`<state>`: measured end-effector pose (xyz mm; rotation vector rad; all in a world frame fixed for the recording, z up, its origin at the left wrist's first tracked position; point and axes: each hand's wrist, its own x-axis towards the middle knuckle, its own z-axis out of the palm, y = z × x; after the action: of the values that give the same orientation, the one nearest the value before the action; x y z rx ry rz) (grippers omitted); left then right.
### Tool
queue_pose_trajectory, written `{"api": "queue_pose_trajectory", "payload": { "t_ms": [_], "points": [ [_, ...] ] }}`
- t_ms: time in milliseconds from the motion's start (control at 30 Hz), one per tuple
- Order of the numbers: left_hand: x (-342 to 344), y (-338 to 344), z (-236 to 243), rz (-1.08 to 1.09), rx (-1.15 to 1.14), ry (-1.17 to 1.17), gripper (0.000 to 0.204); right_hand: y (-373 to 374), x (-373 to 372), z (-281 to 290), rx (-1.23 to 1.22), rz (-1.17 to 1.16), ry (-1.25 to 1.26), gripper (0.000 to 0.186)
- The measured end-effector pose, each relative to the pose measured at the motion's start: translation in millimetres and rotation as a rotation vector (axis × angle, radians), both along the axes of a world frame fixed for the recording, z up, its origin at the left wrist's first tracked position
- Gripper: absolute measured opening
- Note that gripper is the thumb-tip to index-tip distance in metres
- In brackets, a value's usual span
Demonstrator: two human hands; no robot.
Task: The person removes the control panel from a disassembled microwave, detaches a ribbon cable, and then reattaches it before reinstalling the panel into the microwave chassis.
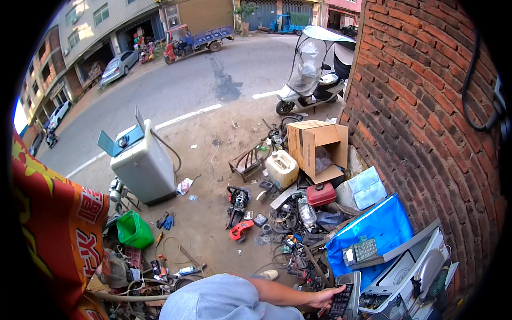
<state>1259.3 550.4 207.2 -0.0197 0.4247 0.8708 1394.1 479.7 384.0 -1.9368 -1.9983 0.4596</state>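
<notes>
My left arm, in a short grey-blue sleeve [218,298], reaches across the lower edge toward the right. At its end my left hand [328,297] is closed on the near side of a dark flat panel [340,303] with rows of light markings. A grey metal-looking frame [352,282] stands right beside that panel. Past it lies an opened white appliance casing [400,277] with parts in it. A blue sheet [368,234] and a tray of small round pieces [364,249] are just beyond. My right hand does not show.
Tools, cables and a red-orange tool part [241,230] litter the ground ahead. A cardboard box [304,146], yellowish jerrycan [282,168] and red tank [321,194] stand by the brick wall [426,96]. To the left are a white washing machine [144,170] and green basket [133,229].
</notes>
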Motion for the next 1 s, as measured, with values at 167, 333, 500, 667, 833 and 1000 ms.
{"api": "queue_pose_trajectory", "payload": {
  "t_ms": [167,333,500,667,833,1000],
  "points": [
    [-1,0,0,-0.009,-0.014,-0.042,0.047,-2,-3,4,-0.073,0.025,-0.021,0.037],
    [0,1,-5,-0.048,0.007,-0.157,0.066,-5,5,-12,-0.006,-0.044,0.204,0.028],
    [-8,0,12,0.005,-0.006,-0.165,0.089,-7,16,-15,-0.021,-0.083,0.386,0.025],
    [-4,3,-9,0.002,-0.012,-0.197,0.086,-12,32,-12,-0.156,-0.197,0.576,0.027],
    [2,2,-17,-0.017,0.033,-0.205,0.074,-21,47,-21,-0.16,-0.117,0.728,0.03],
    [-1,-4,-5,0.021,0.048,-0.241,0.067,-33,34,-16,-0.255,-0.031,0.864,0.037]
  ]
}}
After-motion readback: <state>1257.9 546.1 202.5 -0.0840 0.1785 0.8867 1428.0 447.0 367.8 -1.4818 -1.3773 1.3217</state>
